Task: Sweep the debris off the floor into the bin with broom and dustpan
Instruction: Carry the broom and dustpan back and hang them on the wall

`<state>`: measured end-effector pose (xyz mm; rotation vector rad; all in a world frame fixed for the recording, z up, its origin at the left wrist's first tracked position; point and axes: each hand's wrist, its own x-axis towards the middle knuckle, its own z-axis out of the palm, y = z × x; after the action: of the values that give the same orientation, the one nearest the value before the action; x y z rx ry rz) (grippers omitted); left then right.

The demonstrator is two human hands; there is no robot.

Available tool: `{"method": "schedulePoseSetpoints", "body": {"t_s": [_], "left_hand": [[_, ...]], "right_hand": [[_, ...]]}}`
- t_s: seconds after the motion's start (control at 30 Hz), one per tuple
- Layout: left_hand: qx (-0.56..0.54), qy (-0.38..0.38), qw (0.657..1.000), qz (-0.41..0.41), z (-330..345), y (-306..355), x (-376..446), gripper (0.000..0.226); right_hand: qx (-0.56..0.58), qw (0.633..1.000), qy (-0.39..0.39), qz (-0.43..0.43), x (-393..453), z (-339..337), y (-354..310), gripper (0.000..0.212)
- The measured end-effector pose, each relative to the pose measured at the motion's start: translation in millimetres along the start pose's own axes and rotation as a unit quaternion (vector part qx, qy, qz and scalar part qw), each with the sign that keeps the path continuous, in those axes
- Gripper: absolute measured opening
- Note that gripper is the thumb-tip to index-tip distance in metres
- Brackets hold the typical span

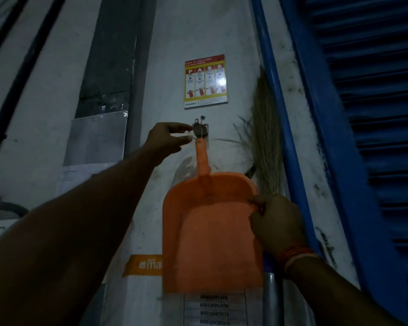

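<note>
I see my right hand [277,223] fingers grasping the hanging orange dustpan [212,234] rim, left hand [166,140] fingers loosely released at the wall hook [200,130].

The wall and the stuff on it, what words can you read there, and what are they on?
"HOW TO USE A FIRE EXTINGUISHER" and "P A S S": fire extinguisher poster on the wall.
Poster's small print and bottom logo: too small to read.
"ma", cut off by the orange dustpan: orange label.
Rows of codes on the white sheet below the dustpan: too blurred.
Papers at left: unreadable.
</note>
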<state>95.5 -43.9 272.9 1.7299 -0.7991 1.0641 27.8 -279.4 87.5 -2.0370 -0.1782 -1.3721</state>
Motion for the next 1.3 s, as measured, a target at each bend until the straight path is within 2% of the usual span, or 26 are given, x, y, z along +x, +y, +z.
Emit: {"method": "schedulePoseSetpoints", "body": {"t_s": [0.13, 0.33, 0.57, 0.7, 0.87, 1.13, 1.2, 1.3], "left_hand": [[0.037, 0.032, 0.999, 0.019, -2, 8, -31, 0.033], [0.073, 0.033, 0.996, 0.047, -2, 25, -94, 0.023], [-0.021, -0.037, 0.999, 0.031, 10, 28, -176, 0.016], [-0.113, -0.046, 0.992, -0.009, 13, 37, -218, 0.016], [-0.17, -0.09, 0.98, -0.052, 5, 48, -262, 0.014], [-0.319, -0.193, 0.922, -0.109, -17, 44, -345, 0.01], [-0.352, -0.219, 0.904, -0.107, -26, 49, -360, 0.012], [-0.355, -0.259, 0.895, -0.082, -43, 59, -378, 0.015]], "right_hand": [[0.036, 0.999, 0.009, -0.026, -12, -12, -2, 0.035], [0.091, 0.995, -0.015, -0.034, -30, -28, -7, 0.033], [0.118, 0.991, -0.03, -0.05, -43, -42, -17, 0.033], [0.133, 0.989, -0.019, -0.053, -50, -47, -38, 0.031], [0.144, 0.988, 0.015, -0.051, -58, -51, -74, 0.031], [0.181, 0.981, 0.069, -0.004, -80, -51, -136, 0.032], [0.184, 0.979, 0.086, 0.003, -89, -50, -147, 0.031], [0.191, 0.976, 0.101, 0.02, -101, -51, -163, 0.03]]}}
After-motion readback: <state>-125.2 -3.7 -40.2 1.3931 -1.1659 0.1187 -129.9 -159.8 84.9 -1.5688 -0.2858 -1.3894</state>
